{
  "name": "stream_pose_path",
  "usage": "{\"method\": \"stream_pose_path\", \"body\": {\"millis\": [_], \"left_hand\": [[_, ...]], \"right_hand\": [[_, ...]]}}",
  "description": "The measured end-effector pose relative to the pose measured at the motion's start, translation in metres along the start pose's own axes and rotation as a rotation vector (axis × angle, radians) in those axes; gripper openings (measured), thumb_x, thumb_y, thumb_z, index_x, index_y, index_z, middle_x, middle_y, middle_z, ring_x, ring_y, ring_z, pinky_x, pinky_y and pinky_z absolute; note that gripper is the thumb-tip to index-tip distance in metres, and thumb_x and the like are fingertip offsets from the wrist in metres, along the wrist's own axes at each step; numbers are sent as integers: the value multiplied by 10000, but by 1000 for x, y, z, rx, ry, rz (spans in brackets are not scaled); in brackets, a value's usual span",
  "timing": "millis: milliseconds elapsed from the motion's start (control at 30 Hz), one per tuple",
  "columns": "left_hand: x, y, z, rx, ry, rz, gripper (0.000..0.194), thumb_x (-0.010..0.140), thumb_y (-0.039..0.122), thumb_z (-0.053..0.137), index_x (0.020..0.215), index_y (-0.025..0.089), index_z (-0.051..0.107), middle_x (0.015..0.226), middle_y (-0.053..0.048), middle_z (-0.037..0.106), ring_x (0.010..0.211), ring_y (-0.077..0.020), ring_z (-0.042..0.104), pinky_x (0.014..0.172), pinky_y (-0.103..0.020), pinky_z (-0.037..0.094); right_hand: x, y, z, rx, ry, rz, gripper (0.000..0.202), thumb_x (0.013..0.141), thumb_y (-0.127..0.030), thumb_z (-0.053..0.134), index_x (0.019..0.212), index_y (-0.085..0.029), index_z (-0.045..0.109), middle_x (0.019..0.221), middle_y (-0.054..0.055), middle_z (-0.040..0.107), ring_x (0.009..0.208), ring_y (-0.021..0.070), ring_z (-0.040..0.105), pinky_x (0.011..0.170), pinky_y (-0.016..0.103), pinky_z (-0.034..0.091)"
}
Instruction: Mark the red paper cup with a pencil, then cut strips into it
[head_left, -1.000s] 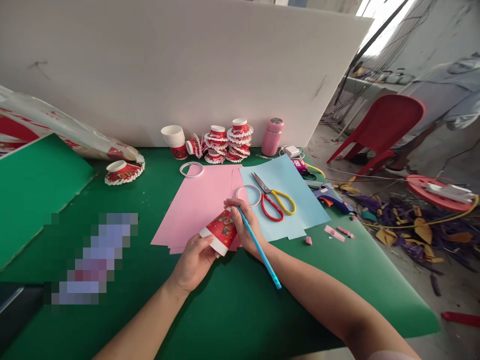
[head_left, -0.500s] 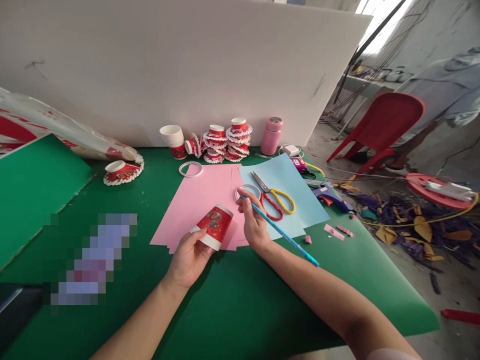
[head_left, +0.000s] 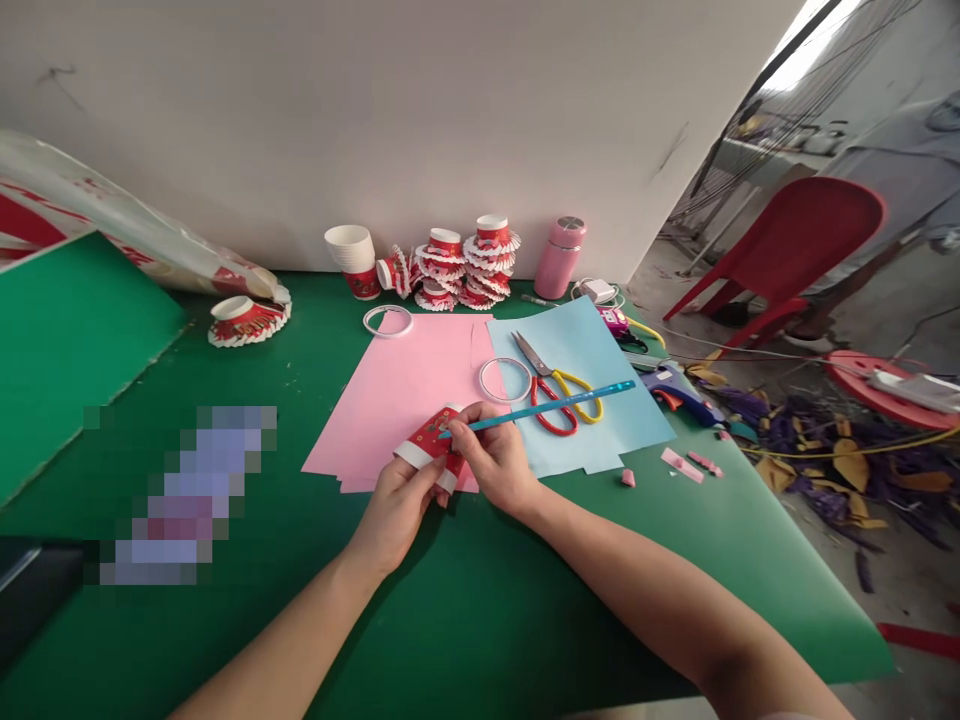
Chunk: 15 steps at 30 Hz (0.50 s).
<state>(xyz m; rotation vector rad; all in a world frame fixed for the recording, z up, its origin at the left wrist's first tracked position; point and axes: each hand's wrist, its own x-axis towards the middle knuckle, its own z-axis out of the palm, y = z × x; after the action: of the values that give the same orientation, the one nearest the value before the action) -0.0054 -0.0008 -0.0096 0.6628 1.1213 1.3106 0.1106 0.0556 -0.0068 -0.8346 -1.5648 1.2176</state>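
In my left hand (head_left: 397, 510) is a red paper cup (head_left: 426, 438) with a printed pattern and white edges, tilted over the pink paper (head_left: 397, 385). My right hand (head_left: 501, 468) grips a long blue pencil (head_left: 555, 404), fingers close to its lower end. That end is at the cup's printed side; whether it touches I cannot tell. The pencil's other end reaches right, above scissors (head_left: 531, 352) with one red and one yellow handle. These lie on light blue paper (head_left: 626, 405). Just beyond my right hand lies a thin white ring (head_left: 483, 382).
Behind stand stacked cups (head_left: 349, 245), several cups with fringed rims (head_left: 491, 255) and a pink flask (head_left: 560, 260). Another fringed cup (head_left: 232, 310) and a green board (head_left: 67, 350) are left. A glue gun (head_left: 682, 392) lies right, near a red chair (head_left: 817, 235).
My right hand has brought the pencil down and left to the cup, turning it from slanting down right to nearly level. The cup is tilted more. The whole view has shifted slightly.
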Motion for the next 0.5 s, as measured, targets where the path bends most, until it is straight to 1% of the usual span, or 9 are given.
{"method": "stream_pose_path", "body": {"millis": [100, 167, 267, 400, 500], "left_hand": [[-1, 1, 1, 16, -7, -3, 394, 713, 362, 720, 1036, 145, 656, 672, -2, 581, 571, -104, 464, 500, -227, 395], [0, 1, 2, 23, -12, -3, 358, 719, 359, 713, 1000, 144, 658, 670, -3, 576, 569, -104, 463, 500, -228, 392], [0, 1, 1, 39, -22, 6, 287, 727, 356, 703, 909, 139, 659, 658, -4, 565, 559, -103, 459, 497, -232, 387], [0, 0, 0, 61, -39, 10, 270, 745, 356, 686, 909, 143, 659, 661, -6, 566, 558, -105, 459, 501, -234, 388], [-1, -1, -1, 66, -38, 14, 244, 749, 355, 684, 870, 144, 661, 640, -4, 558, 553, -106, 457, 507, -236, 390]], "right_hand": [[1, 1, -1, -69, -4, 9, 283, 869, -464, 517, 759, -205, 492, 543, -31, 517, 465, 113, 497, 432, 219, 389], [1, 1, -2, -99, -3, 4, 274, 874, -449, 505, 751, -204, 489, 526, -38, 493, 443, 105, 472, 414, 215, 363], [0, 1, -2, -110, -13, 6, 264, 876, -438, 499, 755, -204, 487, 525, -34, 505, 440, 107, 482, 411, 213, 364], [-1, 1, -1, -113, -27, 6, 258, 874, -436, 502, 751, -211, 478, 506, -39, 512, 416, 109, 488, 392, 212, 366], [-2, 1, -1, -96, -43, 4, 246, 875, -432, 506, 757, -217, 478, 502, -37, 533, 410, 118, 512, 377, 215, 382]]}}
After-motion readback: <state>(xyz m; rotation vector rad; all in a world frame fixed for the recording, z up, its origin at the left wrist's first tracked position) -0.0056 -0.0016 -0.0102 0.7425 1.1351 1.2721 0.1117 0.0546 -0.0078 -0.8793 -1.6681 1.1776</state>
